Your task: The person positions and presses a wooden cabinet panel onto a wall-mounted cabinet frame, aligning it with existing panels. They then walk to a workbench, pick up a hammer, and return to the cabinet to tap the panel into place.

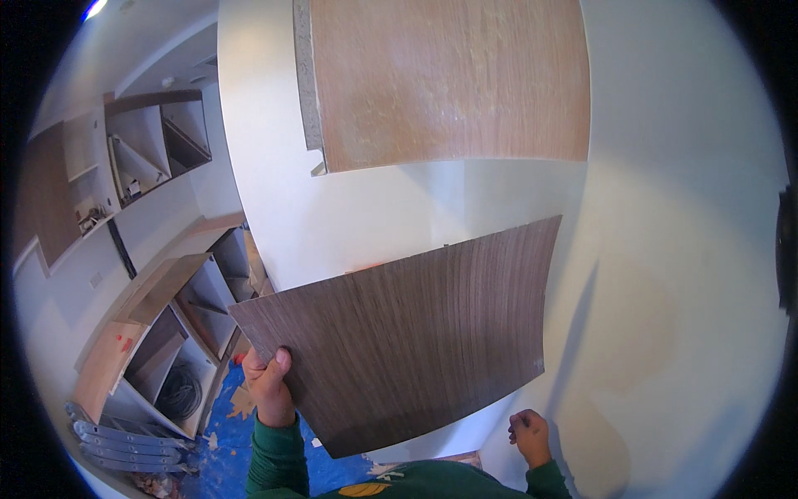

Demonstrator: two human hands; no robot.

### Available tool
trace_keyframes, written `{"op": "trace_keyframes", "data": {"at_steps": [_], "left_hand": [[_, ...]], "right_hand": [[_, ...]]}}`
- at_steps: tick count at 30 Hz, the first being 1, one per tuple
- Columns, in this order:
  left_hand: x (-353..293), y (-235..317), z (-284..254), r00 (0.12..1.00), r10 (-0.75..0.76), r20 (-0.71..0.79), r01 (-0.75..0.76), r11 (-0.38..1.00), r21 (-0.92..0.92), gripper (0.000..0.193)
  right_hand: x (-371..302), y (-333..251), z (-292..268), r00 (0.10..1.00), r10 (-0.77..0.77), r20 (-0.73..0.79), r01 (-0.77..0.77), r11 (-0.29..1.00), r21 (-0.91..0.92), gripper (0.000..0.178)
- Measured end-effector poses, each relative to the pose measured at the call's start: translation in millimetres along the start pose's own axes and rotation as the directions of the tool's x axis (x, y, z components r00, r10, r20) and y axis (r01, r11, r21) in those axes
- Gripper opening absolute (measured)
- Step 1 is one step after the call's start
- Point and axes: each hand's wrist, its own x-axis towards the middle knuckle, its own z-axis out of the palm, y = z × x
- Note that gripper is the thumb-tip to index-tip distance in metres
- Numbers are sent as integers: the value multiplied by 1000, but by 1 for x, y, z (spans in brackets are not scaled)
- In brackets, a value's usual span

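White wall [682,150], right; dark wood sheet [424,341], near, left edge pinched by left hand [270,387]; right hand [530,434], curled closed, seemingly empty, would best steady the far edge.

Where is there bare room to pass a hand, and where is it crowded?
Free: between the pale rectangular wood panel and the dark brown wood-grain sheet in the left hand; right of that sheet, along the smooth white wall. Crowded: lower left, with the silver metal ladder, open white cabinets and torn brown scraps.
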Motion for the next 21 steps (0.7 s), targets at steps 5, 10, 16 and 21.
{"op": "trace_keyframes", "data": {"at_steps": [5, 10, 16, 21], "left_hand": [[2, -2, 0, 1000, 14, 23, -13, 999, -46, 42], [10, -1, 0, 997, 64, 47, -63, 998, -20, 42], [31, 20, 8, 978, 205, 33, -204, 978, -49, 44], [49, 49, 37, 973, 228, 21, -226, 972, -68, 43]], "right_hand": [[2, 2, 0, 1000, -13, -8, 13, 1000, -11, 13], [7, 12, 1, 958, -280, -60, 282, 958, 41, 20], [-13, -48, 12, 850, -498, -175, 485, 867, -110, 41], [-10, -91, 15, 642, -728, -241, 678, 686, -264, 50]]}}
